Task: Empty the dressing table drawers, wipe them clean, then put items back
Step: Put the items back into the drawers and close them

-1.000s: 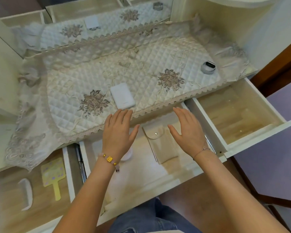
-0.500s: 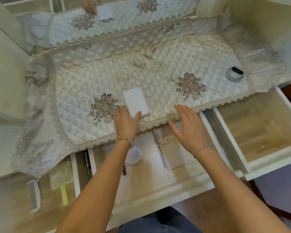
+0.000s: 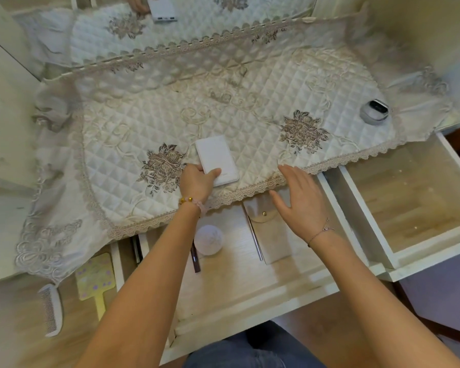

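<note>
The left hand [image 3: 197,179] gripped the near end of a flat white power bank [image 3: 215,158], thumb on top and fingers curled round its left side. The power bank lay on the quilted cloth [image 3: 223,115] near the front edge of the dressing table, just right of an embroidered flower. The right hand [image 3: 300,200] was open, fingers straight and spread, at the cloth's lace front edge and above a beige pouch [image 3: 271,235]; whether it touched either could not be told. The pouch lay in the middle drawer [image 3: 250,296], toward its back right corner, with a white round puff [image 3: 209,239] and a dark pencil [image 3: 195,258] toward the back left. The right drawer [image 3: 414,208] stood pulled out. In the left drawer lay a white comb [image 3: 51,309] and a yellow hand mirror [image 3: 96,277]. A small round grey case [image 3: 375,112] sat near the cloth's right edge.
</note>
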`<action>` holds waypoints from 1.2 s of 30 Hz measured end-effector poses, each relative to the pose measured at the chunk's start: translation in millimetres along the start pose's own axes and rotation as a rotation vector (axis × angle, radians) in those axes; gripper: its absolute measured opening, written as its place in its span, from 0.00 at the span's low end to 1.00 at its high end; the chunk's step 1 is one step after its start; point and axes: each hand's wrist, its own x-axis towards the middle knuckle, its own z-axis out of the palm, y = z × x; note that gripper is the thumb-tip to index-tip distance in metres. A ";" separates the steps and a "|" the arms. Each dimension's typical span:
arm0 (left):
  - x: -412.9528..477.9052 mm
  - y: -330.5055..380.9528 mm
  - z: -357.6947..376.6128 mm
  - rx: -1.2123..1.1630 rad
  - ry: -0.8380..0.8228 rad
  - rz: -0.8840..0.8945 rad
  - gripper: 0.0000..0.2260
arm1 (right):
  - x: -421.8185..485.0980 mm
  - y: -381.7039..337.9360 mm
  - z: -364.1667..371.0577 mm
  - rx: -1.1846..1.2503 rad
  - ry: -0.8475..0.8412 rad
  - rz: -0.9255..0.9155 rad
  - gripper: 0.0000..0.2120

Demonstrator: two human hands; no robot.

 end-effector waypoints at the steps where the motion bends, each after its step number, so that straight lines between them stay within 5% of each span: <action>1: -0.3 0.2 -0.8 -0.018 -0.014 0.002 0.14 | -1.0 0.5 0.7 -0.004 0.000 0.000 0.25; 3: -1.5 -0.5 -0.3 -0.103 -0.063 -0.009 0.07 | -3.1 2.0 2.2 -0.013 0.001 -0.001 0.25; 10: -24.7 -8.6 3.6 -0.336 -0.129 -0.110 0.17 | -13.5 12.7 1.8 0.000 0.015 0.011 0.25; 20: -65.2 -1.2 29.3 -0.441 -0.133 -0.084 0.13 | -18.3 54.4 -14.5 -0.003 0.009 -0.017 0.24; 36: -128.5 72.5 173.0 -0.673 -0.101 -0.155 0.14 | 55.0 215.2 -102.9 -0.023 -0.031 -0.103 0.25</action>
